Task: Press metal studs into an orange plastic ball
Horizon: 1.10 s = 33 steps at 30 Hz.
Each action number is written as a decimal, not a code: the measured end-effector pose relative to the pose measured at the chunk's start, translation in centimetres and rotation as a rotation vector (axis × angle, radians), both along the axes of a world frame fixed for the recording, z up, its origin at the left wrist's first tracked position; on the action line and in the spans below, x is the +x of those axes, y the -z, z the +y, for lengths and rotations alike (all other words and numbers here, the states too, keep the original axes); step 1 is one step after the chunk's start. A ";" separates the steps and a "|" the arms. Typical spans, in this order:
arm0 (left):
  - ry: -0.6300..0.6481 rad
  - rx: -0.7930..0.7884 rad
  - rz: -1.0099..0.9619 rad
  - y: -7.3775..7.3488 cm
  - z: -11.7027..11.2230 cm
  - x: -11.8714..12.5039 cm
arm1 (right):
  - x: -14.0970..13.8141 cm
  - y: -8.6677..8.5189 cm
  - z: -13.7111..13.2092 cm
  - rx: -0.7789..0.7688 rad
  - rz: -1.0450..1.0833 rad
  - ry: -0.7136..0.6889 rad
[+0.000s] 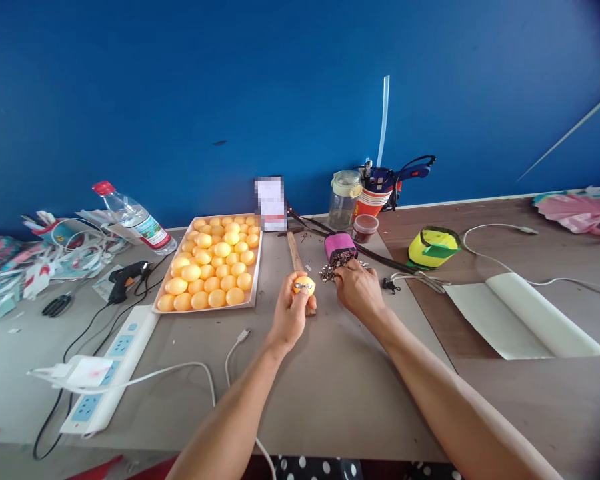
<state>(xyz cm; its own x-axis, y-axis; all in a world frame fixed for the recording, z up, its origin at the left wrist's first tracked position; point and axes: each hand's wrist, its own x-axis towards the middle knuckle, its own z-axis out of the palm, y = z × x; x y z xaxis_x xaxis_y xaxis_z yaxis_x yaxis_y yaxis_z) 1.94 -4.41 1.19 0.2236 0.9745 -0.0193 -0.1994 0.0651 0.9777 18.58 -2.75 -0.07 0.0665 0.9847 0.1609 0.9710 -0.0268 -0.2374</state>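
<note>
My left hand (291, 312) is closed round an orange ball (304, 285) with a small metal piece on its top. My right hand (357, 288) rests fingers-down on a pile of small metal parts (330, 270) spilling from a pink bag (340, 245); its fingertips are curled into the pile and hidden. Just left of my hands a tray (258, 267) is filled with several orange balls (215, 263). A hammer with a wooden handle (295, 252) lies between the tray and the pink bag.
A power strip (115, 363) with cables, a black glue gun (127, 275), scissors (56, 305) and a water bottle (135, 218) lie to the left. A jar (345, 198), a paper cup (373, 200), a yellow tape holder (433, 247) and white sheets (523, 317) are to the right.
</note>
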 end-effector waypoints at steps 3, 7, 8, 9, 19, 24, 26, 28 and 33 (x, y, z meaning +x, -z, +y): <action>0.043 0.017 0.002 0.0 -0.3 0.0 | 0.0 -0.1 0.0 -0.005 0.007 -0.002; 0.092 0.027 0.028 -0.2 -0.4 -0.2 | 0.1 -0.2 -0.1 -0.009 0.001 -0.022; 0.103 0.024 0.033 -0.2 -0.4 -0.2 | 0.1 -0.2 -0.1 -0.006 -0.003 -0.029; 0.109 0.023 0.036 -0.1 -0.4 -0.3 | 0.1 -0.2 -0.1 -0.002 -0.006 -0.034; 0.103 0.103 0.073 0.0 -0.6 -0.1 | -0.1 -0.2 -0.1 -0.017 -0.013 -0.020; 0.167 0.092 0.021 -0.3 -0.9 -0.3 | 0.0 -0.1 0.0 -0.016 -0.010 -0.005; 0.167 0.088 0.010 -0.2 -1.0 -0.3 | 0.0 -0.1 0.0 -0.008 -0.013 -0.011; 0.151 0.100 0.019 0.0 -1.0 -0.3 | 0.0 0.0 0.0 0.001 -0.014 -0.011; 0.119 0.118 0.035 0.2 -0.9 -0.3 | 0.1 0.2 -0.1 0.025 -0.018 -0.019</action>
